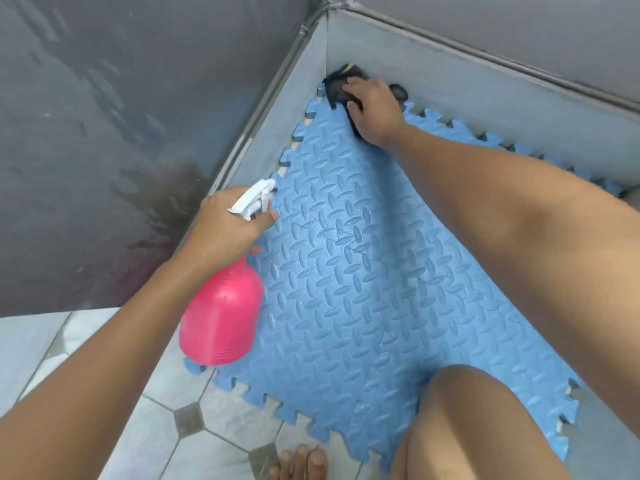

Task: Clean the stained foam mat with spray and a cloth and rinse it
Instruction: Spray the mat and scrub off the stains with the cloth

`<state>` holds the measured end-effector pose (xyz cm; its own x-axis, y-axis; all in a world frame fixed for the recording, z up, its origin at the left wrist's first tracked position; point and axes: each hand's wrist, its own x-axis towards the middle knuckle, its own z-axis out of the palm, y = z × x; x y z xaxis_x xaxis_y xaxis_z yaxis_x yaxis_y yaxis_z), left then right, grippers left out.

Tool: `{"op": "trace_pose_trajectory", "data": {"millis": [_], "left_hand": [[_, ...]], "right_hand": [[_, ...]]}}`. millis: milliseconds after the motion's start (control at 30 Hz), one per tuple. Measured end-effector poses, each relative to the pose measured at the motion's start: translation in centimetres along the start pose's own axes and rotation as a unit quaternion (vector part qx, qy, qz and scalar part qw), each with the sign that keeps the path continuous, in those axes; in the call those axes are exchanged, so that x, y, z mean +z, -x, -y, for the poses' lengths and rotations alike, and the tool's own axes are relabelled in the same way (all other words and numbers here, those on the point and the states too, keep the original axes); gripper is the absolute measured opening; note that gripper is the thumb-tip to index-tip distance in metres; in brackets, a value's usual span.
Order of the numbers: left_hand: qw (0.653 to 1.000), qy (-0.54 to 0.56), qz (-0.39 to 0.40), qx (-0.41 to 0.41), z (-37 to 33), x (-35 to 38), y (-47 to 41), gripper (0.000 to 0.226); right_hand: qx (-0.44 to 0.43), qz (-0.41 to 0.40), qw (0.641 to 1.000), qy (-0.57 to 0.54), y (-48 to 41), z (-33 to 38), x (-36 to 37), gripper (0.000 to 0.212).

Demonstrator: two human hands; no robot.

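We note the blue interlocking foam mat (363, 271) with a raised oval tread lying flat on the grey-and-white tiled floor (104, 393), its far corner set into the angle of the grey walls (485, 98). The left hand (228, 226) grips the pink plastic spray bottle (221, 320) by its white trigger head, above the mat's left edge. The right hand (375, 109) holds the dark crumpled cloth (337, 88), fingers curled over it, pressed onto that far corner.
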<state>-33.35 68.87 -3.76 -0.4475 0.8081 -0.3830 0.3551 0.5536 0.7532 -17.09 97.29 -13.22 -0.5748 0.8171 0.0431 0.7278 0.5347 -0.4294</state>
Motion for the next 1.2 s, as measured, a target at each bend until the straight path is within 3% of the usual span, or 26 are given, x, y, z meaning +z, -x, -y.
{"op": "trace_pose_trajectory", "data": {"millis": [67, 100, 200, 300, 400, 467, 533, 600, 667, 833, 900, 967, 1100, 1200], "left_hand": [[1.0, 0.011, -0.006, 0.006, 0.0, -0.5, 0.6, 0.012], [1.0, 0.012, -0.011, 0.007, 0.0, -0.7, 0.8, 0.013], [1.0, -0.002, -0.02, 0.003, 0.0, -0.8, 0.9, 0.02], [1.0, -0.022, -0.018, 0.003, -0.2, -0.5, 0.6, 0.023], [1.0, -0.022, 0.001, 0.005, -0.6, -0.2, 0.4, 0.026], [0.999, -0.024, 0.022, -0.011, -0.8, 0.1, 0.4, 0.029], [0.996, -0.026, 0.059, -0.055, -0.6, 0.5, 0.6, 0.037], [0.99, -0.047, 0.102, -0.081, 0.5, 1.0, 1.5, 0.045], [0.988, -0.058, 0.108, -0.091, 2.0, 1.1, 3.1, 0.048], [0.995, -0.068, 0.05, -0.044, 5.3, -1.5, 6.5, 0.032], [0.994, -0.105, 0.039, 0.01, 6.7, -2.1, 7.8, 0.048], [0.991, -0.123, 0.033, 0.043, 7.9, -2.6, 8.8, 0.049], [0.994, -0.083, 0.024, 0.061, 8.8, -3.0, 9.3, 0.042], [0.994, -0.077, -0.001, 0.071, 8.7, -3.0, 9.6, 0.033]], "right_hand": [[0.037, -0.019, 0.999, -0.029, 0.2, 3.2, 1.4, 0.04], [0.016, -0.024, 0.999, -0.046, 1.3, 5.0, 2.3, 0.037], [-0.141, 0.01, 0.987, -0.079, 7.5, 8.0, 4.0, 0.034], [-0.292, 0.114, 0.946, -0.078, 16.7, 7.1, 3.9, 0.034], [-0.365, 0.166, 0.915, -0.038, 21.9, 2.5, 1.2, 0.034], [-0.295, 0.108, 0.949, 0.002, 21.1, -2.4, -0.9, 0.033], [-0.103, 0.033, 0.994, 0.015, 19.0, -7.2, -3.4, 0.035], [0.092, -0.029, 0.995, 0.0, 17.3, -9.9, -5.3, 0.04], [0.172, -0.044, 0.984, 0.001, 16.0, -10.0, -5.5, 0.043], [0.122, -0.007, 0.992, -0.012, 12.8, -6.1, -3.5, 0.044], [0.125, 0.001, 0.992, -0.03, 11.3, -4.6, -2.9, 0.043], [0.106, 0.001, 0.994, -0.038, 10.2, -2.1, -1.8, 0.043], [-0.022, 0.03, 0.998, -0.043, 11.7, 5.7, 1.7, 0.04], [-0.192, 0.076, 0.976, -0.076, 17.7, 10.6, 4.7, 0.037]]}}
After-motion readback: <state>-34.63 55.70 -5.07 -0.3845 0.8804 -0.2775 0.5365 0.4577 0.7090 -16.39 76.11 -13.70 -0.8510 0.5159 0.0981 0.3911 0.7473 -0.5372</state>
